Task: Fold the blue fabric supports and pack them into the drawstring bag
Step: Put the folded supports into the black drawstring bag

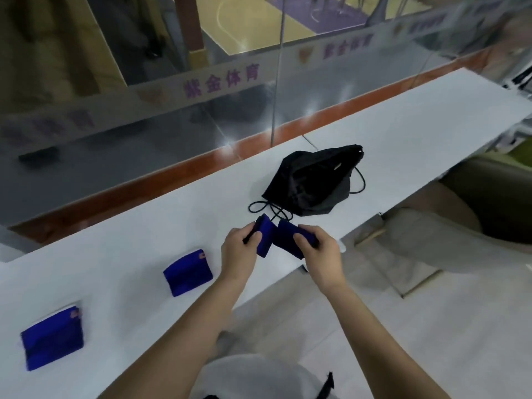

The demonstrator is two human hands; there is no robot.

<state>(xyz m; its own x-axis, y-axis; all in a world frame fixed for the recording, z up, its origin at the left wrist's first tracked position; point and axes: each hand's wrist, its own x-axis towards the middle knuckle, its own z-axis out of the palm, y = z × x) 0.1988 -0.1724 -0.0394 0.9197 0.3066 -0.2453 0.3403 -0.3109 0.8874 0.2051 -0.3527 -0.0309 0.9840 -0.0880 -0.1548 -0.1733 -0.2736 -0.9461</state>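
Just in front of the black bag (313, 180) on the desk (403, 116), the left hand (240, 250) and right hand (318, 250) each grip one end of a blue support (280, 240), mid-fold; the next move is likely closing the fold, then inserting it into the bag.

White counter (403, 119) runs along a glass wall (144, 67) — purple lettering (221, 80) on it; grey seat (431, 240) just beside the counter's edge.

A long white tabletop (403, 122) carries everything. Just beyond the hands lies a crumpled black drawstring bag (313, 180). Left of the hands lie two folded blue fabric supports, one near (187, 272), one farther off (52, 338).
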